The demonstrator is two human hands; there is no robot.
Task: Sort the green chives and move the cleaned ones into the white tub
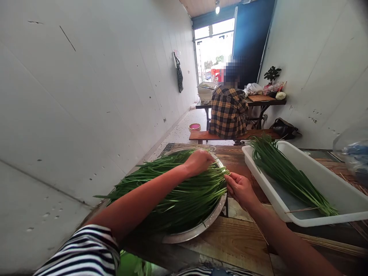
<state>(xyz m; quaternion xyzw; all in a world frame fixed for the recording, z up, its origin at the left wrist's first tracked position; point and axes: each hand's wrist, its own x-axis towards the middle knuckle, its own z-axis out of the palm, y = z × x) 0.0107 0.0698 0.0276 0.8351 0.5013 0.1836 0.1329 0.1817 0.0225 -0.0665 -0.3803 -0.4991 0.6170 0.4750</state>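
Observation:
A thick heap of garlic chives (pixel 184 191) lies across a round metal basin (pixel 198 234), pale stem ends pointing right. My left hand (pixel 199 163) reaches over the heap with fingers curled down at the stems near the far rim; its fingertips are partly hidden. At the right rim, my right hand (pixel 240 188) pinches a few stem ends between thumb and fingers. Beside it on the right, a white plastic tray (pixel 324 221) holds a bundle of chives (pixel 293 184), with a thin stick lying near its stem ends.
The basin and tray stand on a wooden plank table (pixel 238 237). A clear plastic container (pixel 352 153) and thin sticks are at the right edge. A green bag (pixel 130 264) shows below the basin. Ahead, a person in a plaid shirt (pixel 228 111) sits on a bench (pixel 201 135).

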